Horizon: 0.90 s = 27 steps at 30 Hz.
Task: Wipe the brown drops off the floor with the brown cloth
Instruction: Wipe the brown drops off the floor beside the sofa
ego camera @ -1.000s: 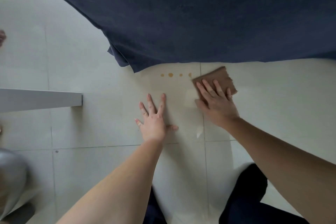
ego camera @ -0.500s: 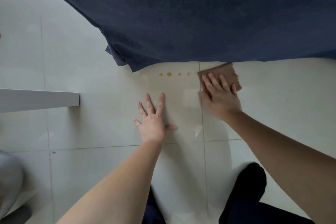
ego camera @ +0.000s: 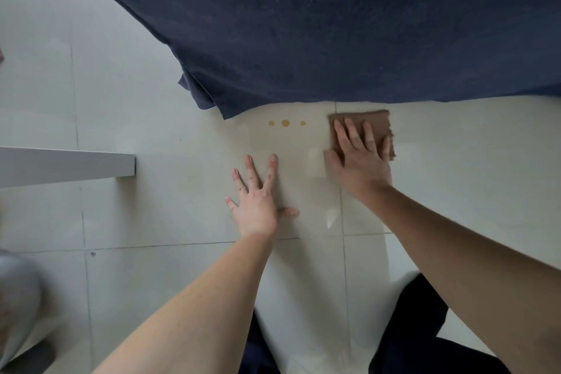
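Observation:
Three brown drops (ego camera: 285,123) lie in a short row on the pale floor tiles (ego camera: 170,191), just below the hem of a dark blue cloth. The brown cloth (ego camera: 376,121) lies flat on the floor right of the drops. My right hand (ego camera: 359,158) presses flat on it, fingers spread, covering its lower left part. My left hand (ego camera: 258,197) rests flat on the bare tile below the drops, fingers apart, holding nothing.
A large dark blue fabric (ego camera: 334,24) hangs over the upper view and hides the floor behind the drops. A white board edge (ego camera: 66,165) juts in from the left. Dark trouser legs (ego camera: 425,328) show at the bottom. A grey rounded object (ego camera: 15,297) sits at lower left.
My right hand has slid the brown cloth up and slightly right, straightening it. The rightmost of the drops no longer shows. My left hand stayed in place.

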Available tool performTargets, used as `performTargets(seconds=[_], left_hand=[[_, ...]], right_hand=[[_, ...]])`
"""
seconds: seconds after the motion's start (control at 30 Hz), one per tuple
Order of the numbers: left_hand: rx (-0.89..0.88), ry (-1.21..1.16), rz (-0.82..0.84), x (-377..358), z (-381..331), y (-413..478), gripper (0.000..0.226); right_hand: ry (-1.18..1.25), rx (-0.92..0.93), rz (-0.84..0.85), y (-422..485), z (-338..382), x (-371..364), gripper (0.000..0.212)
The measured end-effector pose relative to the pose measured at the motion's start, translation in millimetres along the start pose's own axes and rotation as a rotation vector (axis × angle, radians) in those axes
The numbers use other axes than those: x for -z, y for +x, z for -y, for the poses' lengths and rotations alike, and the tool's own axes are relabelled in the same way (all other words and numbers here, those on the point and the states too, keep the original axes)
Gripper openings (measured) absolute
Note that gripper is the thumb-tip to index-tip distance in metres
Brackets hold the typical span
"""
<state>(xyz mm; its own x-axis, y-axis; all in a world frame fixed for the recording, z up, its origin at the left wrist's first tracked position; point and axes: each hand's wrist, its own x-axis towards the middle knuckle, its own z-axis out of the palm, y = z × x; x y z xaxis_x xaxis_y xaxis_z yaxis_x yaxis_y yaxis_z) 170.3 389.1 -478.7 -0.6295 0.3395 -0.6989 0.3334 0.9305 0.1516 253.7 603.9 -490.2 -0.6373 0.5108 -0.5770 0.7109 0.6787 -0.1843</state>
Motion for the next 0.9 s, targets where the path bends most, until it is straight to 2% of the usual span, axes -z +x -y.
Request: performTargets(seconds=[0.13,0.3,0.37,0.47,0.53,0.6,0.7,0.8,0.9], left_hand=[[0.004,0.0,0.005,1.6,-1.6,-0.2,0.133],[0.005,0.012,0.004,1.5,-1.4,-0.1,0.133],[0.005,0.009,0.003,0.3,-2.2,0.3,0.133],[0.008,0.011,-0.007,0.4,-2.0,0.3,0.133],[0.007,0.007,-0.005,0.7,-1.8,0.0,0.133],[0.008,-0.007,0.002,1.1,-1.3,0.3,0.132],[0.002,0.001,0.008,0.6,-1.0,1.0,0.133],[0.008,0.011,0.005,-0.9,-0.8,1.9,0.134],[0.012,0.006,0.013,1.0,-1.6,0.8,0.133]], right_hand=[[0.087,-0.011,0.003,19.7,33.4,4.5,0.074],[-0.125,0.214,0.076,-24.1,4.4,-6.4,0.07],[-0.118,0.148,0.043,-14.5,-8.0,1.3,0.07],[0.013,-0.02,-0.011,20.9,9.7,15.9,0.074],[0.06,0.005,0.005,32.1,34.8,18.8,0.075],[0.03,0.112,0.049,24.2,52.2,13.6,0.074],[-0.058,0.204,0.092,-4.5,41.0,-0.9,0.071],[-0.049,0.165,0.082,-11.2,12.9,-0.9,0.068],[0.06,0.019,0.05,15.6,20.7,8.1,0.068]])
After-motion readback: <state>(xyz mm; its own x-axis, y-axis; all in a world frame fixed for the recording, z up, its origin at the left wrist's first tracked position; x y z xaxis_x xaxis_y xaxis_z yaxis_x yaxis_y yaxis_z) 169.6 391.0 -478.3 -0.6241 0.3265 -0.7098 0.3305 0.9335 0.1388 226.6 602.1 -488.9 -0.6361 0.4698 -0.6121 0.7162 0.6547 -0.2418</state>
